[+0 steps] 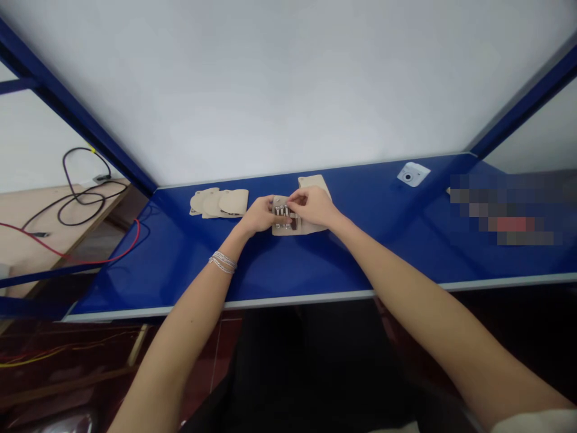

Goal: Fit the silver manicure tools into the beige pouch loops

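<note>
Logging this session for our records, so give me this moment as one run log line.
left hand: over tan leather key case | right hand: fingertips near its metal hooks | nearby: beige leather pieces | surface: blue tabletop

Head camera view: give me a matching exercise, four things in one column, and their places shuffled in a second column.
Things:
1 silver bracelets
2 beige piece with metal fittings
3 white camera
4 black cable

Places:
A far right of the blue table
B left wrist
C wooden table
D under the left hand and right hand

Pairs: 1B, 2D, 3A, 4C.
</note>
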A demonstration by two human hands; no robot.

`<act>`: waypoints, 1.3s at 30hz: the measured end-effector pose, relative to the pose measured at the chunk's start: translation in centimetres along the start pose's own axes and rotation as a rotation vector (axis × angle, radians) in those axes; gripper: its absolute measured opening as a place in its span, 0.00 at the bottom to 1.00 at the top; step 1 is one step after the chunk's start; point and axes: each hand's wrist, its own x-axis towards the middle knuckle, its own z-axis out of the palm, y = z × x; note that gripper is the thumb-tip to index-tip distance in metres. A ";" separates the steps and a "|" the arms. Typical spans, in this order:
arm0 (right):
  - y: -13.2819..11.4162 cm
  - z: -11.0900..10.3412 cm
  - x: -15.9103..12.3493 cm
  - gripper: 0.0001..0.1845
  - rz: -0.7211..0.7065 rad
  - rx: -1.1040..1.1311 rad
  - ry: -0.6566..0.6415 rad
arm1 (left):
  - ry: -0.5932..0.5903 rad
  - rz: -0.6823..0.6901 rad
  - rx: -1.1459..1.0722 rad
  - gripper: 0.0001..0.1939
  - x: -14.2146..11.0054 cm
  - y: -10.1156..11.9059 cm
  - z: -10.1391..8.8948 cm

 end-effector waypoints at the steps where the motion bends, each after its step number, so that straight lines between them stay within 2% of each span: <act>1: 0.0 0.0 0.0 0.10 -0.001 -0.006 -0.005 | 0.001 -0.005 0.004 0.30 0.0 0.0 0.0; 12: 0.4 0.1 0.0 0.10 -0.022 -0.034 -0.057 | -0.024 -0.034 -0.047 0.32 0.0 -0.3 -0.1; 21: 0.1 0.5 -0.3 0.18 -0.143 -0.037 -0.120 | -0.037 -0.021 -0.056 0.30 -0.1 -0.2 -0.1; 28: -0.3 0.5 -0.5 0.20 -0.126 -0.082 -0.181 | -0.039 -0.024 -0.075 0.30 0.0 -0.3 -0.1; 35: -0.1 0.7 -0.4 0.18 -0.098 -0.071 -0.077 | -0.044 -0.031 -0.068 0.32 0.1 -0.5 -0.2; 39: -0.2 0.5 -0.4 0.19 -0.086 -0.081 -0.138 | -0.043 -0.038 -0.062 0.33 0.0 -0.4 -0.2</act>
